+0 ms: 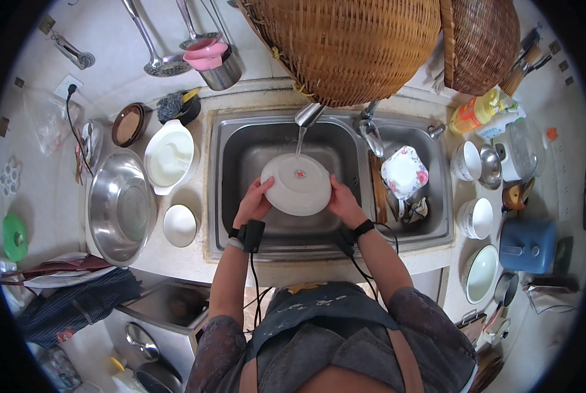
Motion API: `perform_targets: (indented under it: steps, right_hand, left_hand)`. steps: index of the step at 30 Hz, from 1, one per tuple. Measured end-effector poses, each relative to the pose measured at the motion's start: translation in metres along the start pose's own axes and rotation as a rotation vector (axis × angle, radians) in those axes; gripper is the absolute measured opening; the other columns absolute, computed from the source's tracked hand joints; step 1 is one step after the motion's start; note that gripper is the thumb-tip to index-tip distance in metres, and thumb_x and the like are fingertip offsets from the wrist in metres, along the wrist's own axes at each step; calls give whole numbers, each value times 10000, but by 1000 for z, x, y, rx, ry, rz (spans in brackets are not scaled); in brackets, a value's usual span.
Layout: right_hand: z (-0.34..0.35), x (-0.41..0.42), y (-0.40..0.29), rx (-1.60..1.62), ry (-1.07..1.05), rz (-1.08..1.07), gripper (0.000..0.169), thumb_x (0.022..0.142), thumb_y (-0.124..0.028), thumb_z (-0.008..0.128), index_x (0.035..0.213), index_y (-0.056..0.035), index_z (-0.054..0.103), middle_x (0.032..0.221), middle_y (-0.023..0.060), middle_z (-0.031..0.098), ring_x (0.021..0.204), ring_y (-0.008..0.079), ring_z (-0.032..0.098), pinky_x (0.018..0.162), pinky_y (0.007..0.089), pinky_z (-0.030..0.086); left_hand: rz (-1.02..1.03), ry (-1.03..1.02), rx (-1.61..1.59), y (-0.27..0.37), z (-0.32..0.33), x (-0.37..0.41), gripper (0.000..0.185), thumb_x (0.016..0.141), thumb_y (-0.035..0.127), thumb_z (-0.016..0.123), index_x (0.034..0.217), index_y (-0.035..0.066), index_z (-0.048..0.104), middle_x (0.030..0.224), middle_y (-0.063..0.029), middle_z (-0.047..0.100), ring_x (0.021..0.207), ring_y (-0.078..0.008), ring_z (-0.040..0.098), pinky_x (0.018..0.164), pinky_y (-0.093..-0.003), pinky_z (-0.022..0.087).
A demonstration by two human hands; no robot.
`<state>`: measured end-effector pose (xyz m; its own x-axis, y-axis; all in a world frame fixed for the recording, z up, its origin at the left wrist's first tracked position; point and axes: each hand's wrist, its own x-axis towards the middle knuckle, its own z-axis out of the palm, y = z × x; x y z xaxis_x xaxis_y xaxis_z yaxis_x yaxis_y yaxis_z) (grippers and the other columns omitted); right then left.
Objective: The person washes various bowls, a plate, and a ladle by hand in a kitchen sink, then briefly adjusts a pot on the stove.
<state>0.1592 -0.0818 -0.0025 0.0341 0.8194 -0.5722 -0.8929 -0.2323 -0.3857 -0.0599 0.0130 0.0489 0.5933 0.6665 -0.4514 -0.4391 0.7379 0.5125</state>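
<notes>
A white plate (297, 191) is held bottom side up over the large basin of a stainless steel sink (285, 253). My left hand (254, 200) grips its left edge, thumb on the underside. My right hand (344, 200) holds the right edge. Water runs from the faucet (310, 114) onto the plate's far rim. In the small basin on the right lies a floral square dish (405, 172), beside wooden chopsticks (379, 189) and some utensils that are hard to make out.
Left of the sink stand a steel basin (126, 206), a white oval dish (170, 154) and a white bowl (180, 225). Stacked bowls (478, 218), a dish soap bottle (472, 115) and a green-white bowl (482, 273) stand right. A wicker basket (352, 44) hangs above the faucet.
</notes>
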Motion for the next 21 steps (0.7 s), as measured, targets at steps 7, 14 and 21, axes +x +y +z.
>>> perform_targets:
  steps: [7,14,21]
  right_hand:
    - [75,-2,19,-1455,188,-724,435,910,-321,444,1262,-65,447,1310,136,440,1138,273,494,920,359,354]
    - [65,55,-2,-1037,-85,-367,494,921,-454,366,1264,-109,454,1283,47,483,1184,220,442,918,365,356]
    - [23,19,44,-307,-56,-155,507,930,-519,334,1227,-133,476,1261,56,446,1095,200,474,887,384,408]
  left_hand:
    - [326,-59,628,-12,25,-14,278,782,39,651,1050,15,579,946,-31,635,855,-103,577,753,-251,465]
    - [329,-78,886,-29,38,-43,307,766,18,656,1066,1,590,929,-28,636,849,-74,554,763,-248,451]
    - [387,24,316,-27,47,-37,358,809,34,623,1146,3,505,1053,-82,619,934,-149,595,812,-276,470]
